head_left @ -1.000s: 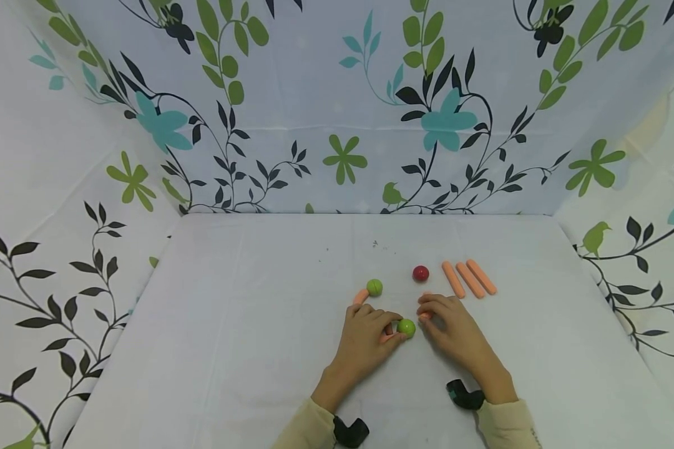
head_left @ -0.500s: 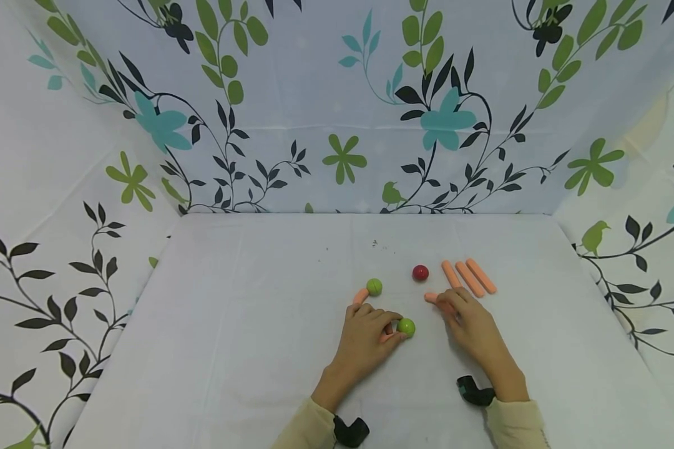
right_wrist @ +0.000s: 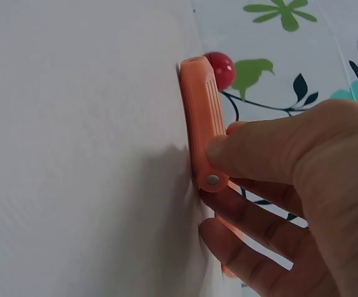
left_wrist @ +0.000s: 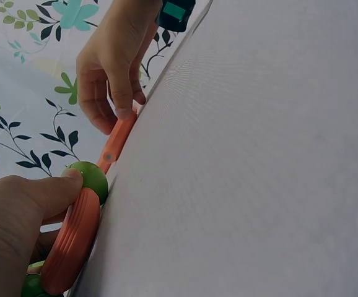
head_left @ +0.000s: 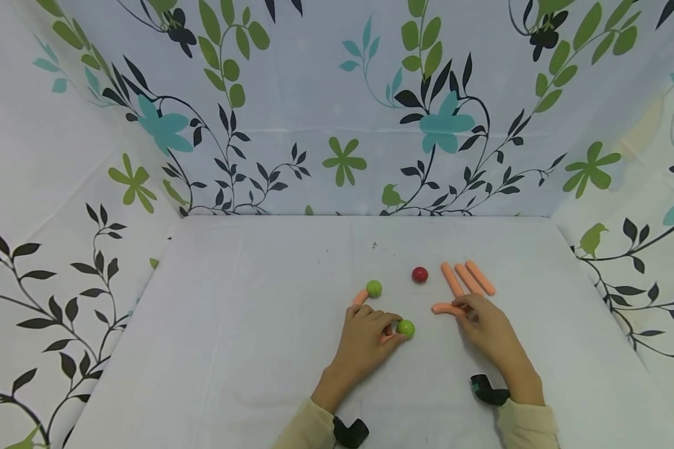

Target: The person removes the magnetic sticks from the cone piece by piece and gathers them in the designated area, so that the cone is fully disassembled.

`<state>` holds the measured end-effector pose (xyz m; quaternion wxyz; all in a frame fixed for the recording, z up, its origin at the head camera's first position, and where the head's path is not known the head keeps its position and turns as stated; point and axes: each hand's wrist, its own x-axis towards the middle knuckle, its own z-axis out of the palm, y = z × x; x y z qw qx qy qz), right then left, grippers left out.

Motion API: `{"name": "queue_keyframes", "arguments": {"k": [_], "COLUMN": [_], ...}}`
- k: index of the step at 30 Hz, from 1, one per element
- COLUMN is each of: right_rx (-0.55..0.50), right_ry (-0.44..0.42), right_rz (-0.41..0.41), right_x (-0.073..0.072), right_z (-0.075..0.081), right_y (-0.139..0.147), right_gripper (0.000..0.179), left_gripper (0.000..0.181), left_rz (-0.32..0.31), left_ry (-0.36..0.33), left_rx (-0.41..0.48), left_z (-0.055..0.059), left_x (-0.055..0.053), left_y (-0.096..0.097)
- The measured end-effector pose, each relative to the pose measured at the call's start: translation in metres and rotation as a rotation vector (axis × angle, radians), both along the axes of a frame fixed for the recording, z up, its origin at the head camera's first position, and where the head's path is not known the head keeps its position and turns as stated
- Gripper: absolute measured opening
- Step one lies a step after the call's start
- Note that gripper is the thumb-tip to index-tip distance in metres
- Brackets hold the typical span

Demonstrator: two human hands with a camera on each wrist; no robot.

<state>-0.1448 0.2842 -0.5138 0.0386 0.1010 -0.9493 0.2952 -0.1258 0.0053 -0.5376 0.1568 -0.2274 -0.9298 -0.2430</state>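
Note:
My left hand (head_left: 367,337) pinches a glossy green ball (head_left: 406,329) between thumb and fingers. Against that ball lies a curved orange ribbed stick (left_wrist: 74,244), mostly hidden by the hand in the head view. Past the knuckles, another curved orange stick (head_left: 361,297) meets a second green ball (head_left: 374,288). To the right, my right hand (head_left: 485,324) holds a slightly curved orange stick (head_left: 444,308) close over the table, thumb on its side. A silver dot shows near that stick's end in the right wrist view. Its free end points left.
A red ball (head_left: 420,275) sits farther back on the white-covered table (head_left: 258,349). Right of it lie three straight orange sticks (head_left: 480,277) side by side, just beyond my right fingers. A leaf-patterned cloth (head_left: 337,112) hangs behind the table.
My right hand has moved right, away from the green ball at my left fingertips, carrying the curved orange stick along. My left hand keeps its place on the ball.

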Motion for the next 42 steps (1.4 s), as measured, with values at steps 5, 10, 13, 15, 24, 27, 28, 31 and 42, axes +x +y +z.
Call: {"name": "queue_keyframes", "arguments": {"k": [5, 10, 13, 15, 24, 27, 28, 31, 42], "right_rx": [0.007, 0.004, -0.004, -0.006, -0.018, -0.02, -0.019, -0.017, -0.03], "right_ry": [-0.011, 0.032, 0.065, 0.077, 0.205, 0.209, 0.201, 0.179, 0.178], "right_rz": [-0.046, -0.09, -0.118, -0.136, -0.191, -0.21, -0.216, -0.228, -0.256], "right_x": [0.0, 0.001, 0.001, 0.001, -0.003, -0.004, -0.004, -0.004, 0.002], "right_z": [0.001, 0.0, -0.002, -0.005, -0.011, -0.011, -0.01, -0.01, 0.001], "right_y": [0.011, 0.022, 0.026, 0.028, 0.03, 0.029, 0.029, 0.027, 0.015], "right_gripper": [0.021, 0.018, 0.018, 0.018, 0.021, 0.021, 0.021, 0.021, 0.019], "left_gripper": [0.03, 0.03, 0.03, 0.03, 0.03, 0.028, 0.026, 0.023, 0.017], "left_rz": [-0.009, -0.027, -0.035, -0.037, -0.01, -0.009, -0.009, -0.005, 0.001], "left_ry": [-0.025, -0.038, -0.013, 0.004, -0.062, -0.094, -0.101, -0.112, -0.059], "left_rx": [-0.013, -0.058, -0.091, -0.108, -0.099, -0.064, -0.054, -0.019, 0.045], "left_z": [0.001, 0.003, 0.003, 0.002, 0.007, 0.006, 0.006, 0.003, -0.002], "left_x": [0.0, 0.001, 0.001, 0.001, 0.006, 0.006, 0.005, 0.004, 0.001], "left_y": [-0.001, -0.003, -0.005, -0.006, -0.015, -0.018, -0.019, -0.023, -0.028]}}
